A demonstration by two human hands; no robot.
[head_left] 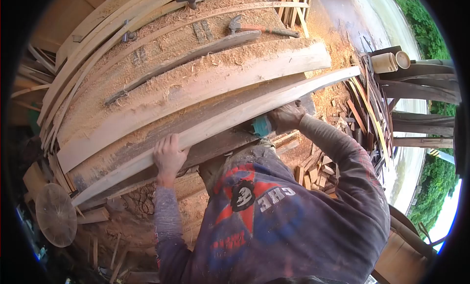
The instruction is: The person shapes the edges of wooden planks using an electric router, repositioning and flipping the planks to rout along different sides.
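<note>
1. Laying left hand (169, 154) on curved pale plank (230, 121), with fingers across it and thumb spread toward the right; cannot tell whether clasping the edge or only resting.
2. Gripping teal power tool (263, 126) in right hand (288, 118), near the plank's right half, on the side toward the body. Partly hidden; cannot tell the tool's exact type, nor whether touching the wood.
3. Tracing the plank: running aslant from lower left, near a round translucent disc (56, 215), up to the right, in front of the torso.
4. Just beyond the plank: a broad pale board (205, 88), strewn with wood shavings (161, 95) along its far side.
5. Farther back: a narrow dark wooden strip (186, 58), then a claw hammer (269, 30) with orange-and-dark handle.
6. Near the right elbow: a heap of wood offcuts (318, 172). Farther right: a pale bucket (384, 63), tipped over.
7. Wearing a dusty dark long-sleeved shirt (313, 235), with star print.
</note>
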